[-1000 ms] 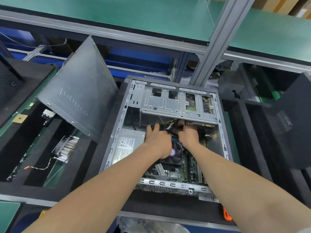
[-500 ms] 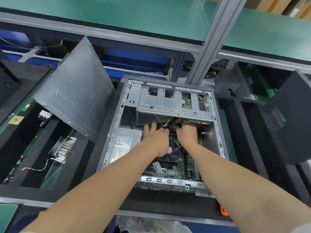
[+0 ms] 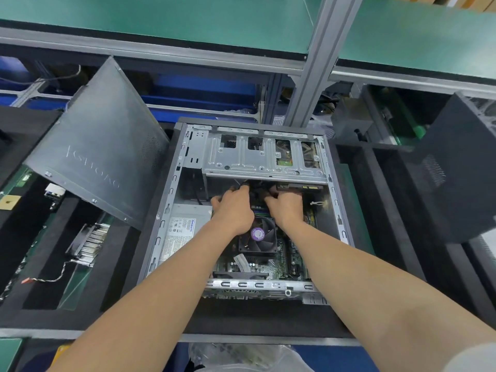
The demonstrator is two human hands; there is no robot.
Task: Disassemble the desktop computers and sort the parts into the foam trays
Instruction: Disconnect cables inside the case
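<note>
Both hands have slid slightly deeper under the drive cage since a second ago. On the left, a foam tray holds a heat sink, and a side panel leans beside the open computer. Inside it, the left hand and right hand curl their fingers among black cables; I cannot tell whether they clamp them.

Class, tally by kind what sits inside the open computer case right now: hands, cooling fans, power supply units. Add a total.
Hands: 2 (left hand, right hand)
Cooling fan: 1
Power supply unit: 1
Total: 4
</note>
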